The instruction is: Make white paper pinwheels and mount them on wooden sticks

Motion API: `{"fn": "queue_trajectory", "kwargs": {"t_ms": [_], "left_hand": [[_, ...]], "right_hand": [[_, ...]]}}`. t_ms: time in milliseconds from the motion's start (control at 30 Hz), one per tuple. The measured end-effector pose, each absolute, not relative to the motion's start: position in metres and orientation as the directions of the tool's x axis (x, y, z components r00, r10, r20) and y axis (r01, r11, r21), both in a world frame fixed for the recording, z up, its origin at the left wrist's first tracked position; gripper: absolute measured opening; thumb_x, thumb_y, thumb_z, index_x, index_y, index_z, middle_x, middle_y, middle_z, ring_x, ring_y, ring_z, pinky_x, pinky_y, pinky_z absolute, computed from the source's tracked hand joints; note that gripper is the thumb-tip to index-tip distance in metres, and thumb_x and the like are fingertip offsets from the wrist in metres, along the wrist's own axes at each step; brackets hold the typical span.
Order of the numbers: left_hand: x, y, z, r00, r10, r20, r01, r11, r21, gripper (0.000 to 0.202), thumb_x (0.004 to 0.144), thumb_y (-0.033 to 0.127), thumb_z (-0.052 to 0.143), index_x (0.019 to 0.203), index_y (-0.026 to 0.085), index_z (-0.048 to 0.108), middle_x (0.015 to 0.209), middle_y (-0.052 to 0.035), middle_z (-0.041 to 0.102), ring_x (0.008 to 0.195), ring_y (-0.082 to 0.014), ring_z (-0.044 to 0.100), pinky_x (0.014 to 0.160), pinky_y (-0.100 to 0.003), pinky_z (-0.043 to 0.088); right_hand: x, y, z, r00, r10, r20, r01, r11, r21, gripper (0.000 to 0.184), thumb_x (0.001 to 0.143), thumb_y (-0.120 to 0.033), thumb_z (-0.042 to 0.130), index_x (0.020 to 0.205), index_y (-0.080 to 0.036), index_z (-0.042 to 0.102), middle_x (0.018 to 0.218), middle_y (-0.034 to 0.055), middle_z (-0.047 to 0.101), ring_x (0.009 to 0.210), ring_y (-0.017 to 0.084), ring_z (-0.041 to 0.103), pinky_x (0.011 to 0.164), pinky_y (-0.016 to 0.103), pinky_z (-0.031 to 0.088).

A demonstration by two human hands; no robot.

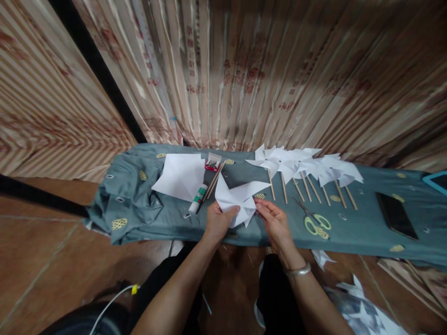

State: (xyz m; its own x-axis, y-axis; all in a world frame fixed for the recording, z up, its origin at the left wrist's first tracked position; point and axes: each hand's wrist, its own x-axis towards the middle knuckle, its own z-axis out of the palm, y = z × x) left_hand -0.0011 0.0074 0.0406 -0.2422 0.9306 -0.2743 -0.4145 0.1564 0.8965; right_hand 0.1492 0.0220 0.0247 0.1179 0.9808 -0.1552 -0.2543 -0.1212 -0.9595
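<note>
A white paper pinwheel (237, 197) without a visible stick is held up between my two hands over the front of the cloth-covered table. My left hand (220, 217) grips its lower left part, thumb laid across the folded centre. At its right side, my right hand (274, 218) pinches the edge of a blade between thumb and fingertips. Just left of the pinwheel lie a few wooden sticks (214, 181) and a glue stick (198, 198). Behind them sits a small red box (213, 163) filled with tiny metallic pieces.
White paper sheets (181, 174) lie at the left of the grey-green cloth (139, 209). Several finished pinwheels (300, 160) on sticks line the back right. Green-handled scissors (316, 221) and a black phone (396, 214) rest at the right. Paper scraps (359, 311) lie on the floor below.
</note>
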Motion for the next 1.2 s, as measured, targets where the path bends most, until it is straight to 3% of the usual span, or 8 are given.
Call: {"fn": "queue_trajectory", "kwargs": {"t_ms": [167,300,600,767,867,967,1067,1200], "left_hand": [[-0.013,0.015,0.044,-0.31,0.914,-0.262,-0.436,0.108,0.893,0.026,0.048,0.024,0.08,0.07,0.016,0.072,0.074,-0.003,0.075,0.065,-0.0173,0.065,0.066,-0.029,0.052],[-0.025,0.021,0.045,-0.354,0.89,-0.286,-0.441,0.11,0.891,0.026,0.047,0.024,0.08,0.069,0.014,0.071,0.069,-0.0028,0.073,0.059,-0.0149,0.063,0.061,-0.026,0.049],[-0.075,0.041,0.052,-0.56,0.789,-0.254,-0.473,-0.052,0.879,0.034,0.04,0.022,0.085,0.069,0.012,0.069,0.069,-0.002,0.072,0.06,-0.0147,0.063,0.063,-0.027,0.05],[-0.107,0.051,0.05,-0.646,0.736,-0.201,-0.459,-0.164,0.873,0.035,0.045,0.021,0.084,0.076,0.013,0.07,0.072,-0.0014,0.073,0.066,-0.0157,0.066,0.07,-0.028,0.053],[-0.117,0.053,0.05,-0.672,0.709,-0.213,-0.469,-0.184,0.864,0.035,0.044,0.022,0.084,0.075,0.014,0.07,0.071,-0.0013,0.072,0.065,-0.0169,0.067,0.072,-0.031,0.055],[-0.121,0.052,0.053,-0.682,0.688,-0.248,-0.49,-0.178,0.853,0.035,0.042,0.022,0.084,0.073,0.015,0.069,0.069,-0.0016,0.072,0.064,-0.0191,0.067,0.072,-0.036,0.057],[-0.123,0.051,0.055,-0.684,0.682,-0.258,-0.501,-0.182,0.846,0.035,0.042,0.022,0.084,0.073,0.014,0.069,0.069,-0.0017,0.071,0.067,-0.0206,0.068,0.073,-0.037,0.057],[-0.128,0.052,0.054,-0.685,0.683,-0.253,-0.502,-0.192,0.843,0.039,0.043,0.022,0.084,0.079,0.013,0.071,0.075,-0.0022,0.073,0.069,-0.0191,0.068,0.076,-0.036,0.056]], "right_hand": [[0.139,0.035,0.024,0.172,0.966,-0.194,-0.402,-0.112,-0.909,0.032,0.053,-0.044,0.087,0.071,-0.021,0.075,0.078,0.0022,0.075,0.072,0.015,0.066,0.07,0.029,0.053],[0.135,0.044,0.019,0.192,0.957,-0.218,-0.411,-0.124,-0.903,0.033,0.05,-0.044,0.089,0.069,-0.02,0.075,0.079,0.0032,0.076,0.073,0.015,0.067,0.066,0.026,0.051],[0.124,0.054,-0.005,0.12,0.992,-0.049,-0.096,-0.038,-0.995,0.027,0.063,-0.043,0.08,0.08,-0.022,0.074,0.08,0.0041,0.076,0.077,0.019,0.068,0.08,0.037,0.052],[0.11,0.07,-0.006,0.036,0.995,0.088,0.207,0.078,-0.975,0.018,0.074,-0.039,0.069,0.08,-0.022,0.074,0.082,0.0044,0.076,0.079,0.022,0.068,0.083,0.039,0.052],[0.092,0.094,0.009,-0.123,0.96,0.253,0.384,0.281,-0.879,0.015,0.081,-0.033,0.062,0.081,-0.021,0.073,0.1,0.0075,0.074,0.095,0.024,0.067,0.092,0.041,0.049],[0.069,0.125,0.027,-0.257,0.89,0.377,0.574,0.454,-0.681,0.016,0.084,-0.026,0.059,0.084,-0.018,0.073,0.113,0.0122,0.07,0.109,0.026,0.062,0.098,0.041,0.045],[0.046,0.154,0.041,-0.406,0.83,0.382,0.691,0.552,-0.466,0.021,0.087,-0.02,0.053,0.093,-0.016,0.073,0.127,0.0136,0.062,0.118,0.026,0.054,0.103,0.041,0.042],[0.025,0.178,0.048,-0.529,0.801,0.281,0.761,0.594,-0.26,0.029,0.087,-0.011,0.046,0.096,-0.013,0.074,0.134,0.0164,0.056,0.124,0.028,0.048,0.106,0.042,0.038]]}}
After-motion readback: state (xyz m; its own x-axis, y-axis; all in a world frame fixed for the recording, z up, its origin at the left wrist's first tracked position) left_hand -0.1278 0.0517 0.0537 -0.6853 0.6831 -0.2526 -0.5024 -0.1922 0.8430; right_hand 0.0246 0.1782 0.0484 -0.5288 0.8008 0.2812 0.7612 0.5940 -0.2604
